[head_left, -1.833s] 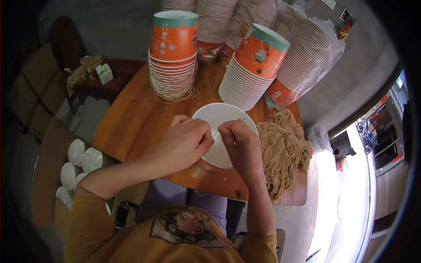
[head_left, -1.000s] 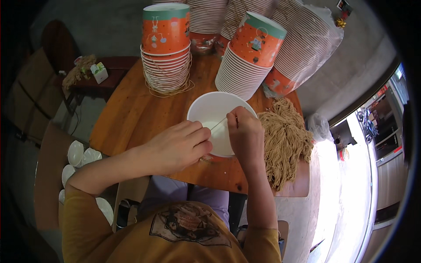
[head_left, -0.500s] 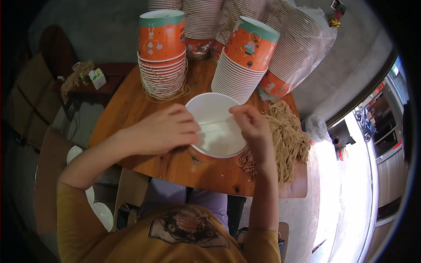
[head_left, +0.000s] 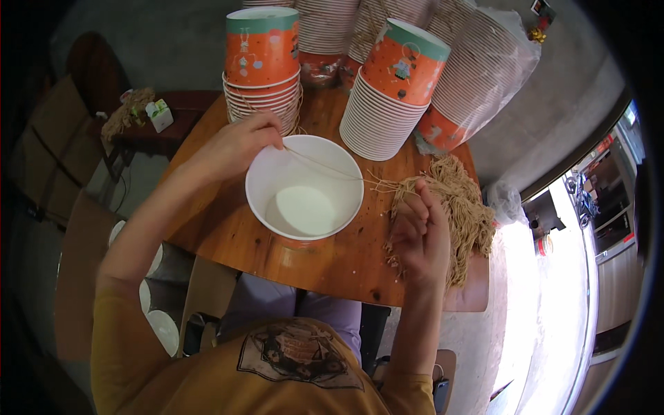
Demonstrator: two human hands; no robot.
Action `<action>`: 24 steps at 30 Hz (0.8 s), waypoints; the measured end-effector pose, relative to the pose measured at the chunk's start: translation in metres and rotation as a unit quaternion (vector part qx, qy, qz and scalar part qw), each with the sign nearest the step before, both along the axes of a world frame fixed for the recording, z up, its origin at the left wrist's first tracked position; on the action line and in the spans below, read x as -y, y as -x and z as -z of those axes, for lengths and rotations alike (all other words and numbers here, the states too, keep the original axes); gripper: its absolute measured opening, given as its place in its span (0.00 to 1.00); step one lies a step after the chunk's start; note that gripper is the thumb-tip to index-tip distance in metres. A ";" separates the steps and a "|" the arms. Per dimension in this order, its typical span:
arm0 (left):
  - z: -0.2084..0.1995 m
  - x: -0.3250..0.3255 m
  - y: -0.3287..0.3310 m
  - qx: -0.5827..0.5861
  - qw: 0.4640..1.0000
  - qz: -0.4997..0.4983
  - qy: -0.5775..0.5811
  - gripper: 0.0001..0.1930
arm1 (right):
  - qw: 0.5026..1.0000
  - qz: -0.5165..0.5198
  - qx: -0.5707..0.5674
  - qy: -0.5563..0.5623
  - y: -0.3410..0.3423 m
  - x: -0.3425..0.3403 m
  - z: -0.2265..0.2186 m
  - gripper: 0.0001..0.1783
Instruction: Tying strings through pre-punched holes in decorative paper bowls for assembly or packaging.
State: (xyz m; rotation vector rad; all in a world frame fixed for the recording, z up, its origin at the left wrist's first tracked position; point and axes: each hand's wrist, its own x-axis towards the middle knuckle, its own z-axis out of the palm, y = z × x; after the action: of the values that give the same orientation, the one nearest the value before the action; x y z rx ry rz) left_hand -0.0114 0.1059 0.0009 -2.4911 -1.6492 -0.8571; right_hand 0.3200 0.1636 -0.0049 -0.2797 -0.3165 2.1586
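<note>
A white paper bucket (head_left: 304, 228) stands on the wooden table in front of me, its wide mouth tipped toward me and its inside bare. My left hand (head_left: 245, 144) is closed at its far left rim, pinching the end of a thin tan string (head_left: 325, 166). That string slants across the bucket's mouth and past its right rim to loose strands. Right of the bucket, my right hand (head_left: 420, 228) is closed, with curled fingers at these strands and a thumb-side pinch on the string. Behind it lies a large tan bundle of strings (head_left: 460, 214).
Behind the bucket rise two stacks of orange-and-green paper buckets, a left stack (head_left: 261, 59) with string around it and a right stack (head_left: 394, 83). A plastic-wrapped stack (head_left: 477, 76) leans at the far right. A side bench (head_left: 190, 104) holds more string and a small box.
My left hand has moved up and left to the far rim, and my right hand right to the bundle. The bucket has shifted left and the string is drawn longer across it.
</note>
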 end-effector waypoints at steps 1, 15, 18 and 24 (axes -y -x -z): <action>-0.005 0.005 -0.016 0.073 0.997 -0.011 -0.019 0.09 | 0.999 0.004 0.030 -0.020 0.005 0.007 -0.004 0.07; -0.023 0.069 -0.147 0.447 0.839 0.061 0.305 0.23 | 0.989 0.080 0.044 -0.119 0.016 0.022 -0.014 0.10; -0.020 0.073 -0.140 0.421 0.851 0.061 0.306 0.21 | 0.984 0.084 0.079 -0.133 0.003 0.008 0.011 0.14; -0.021 0.074 -0.145 0.398 0.871 0.037 0.286 0.18 | 0.697 0.212 0.521 -0.445 -0.001 0.013 0.040 0.14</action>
State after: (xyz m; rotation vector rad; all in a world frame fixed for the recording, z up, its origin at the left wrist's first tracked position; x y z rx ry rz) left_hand 0.1333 0.0322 0.0215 -2.7508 -2.3279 -1.8346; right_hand 0.3210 0.1503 -0.0447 -0.8764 -1.6805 0.9668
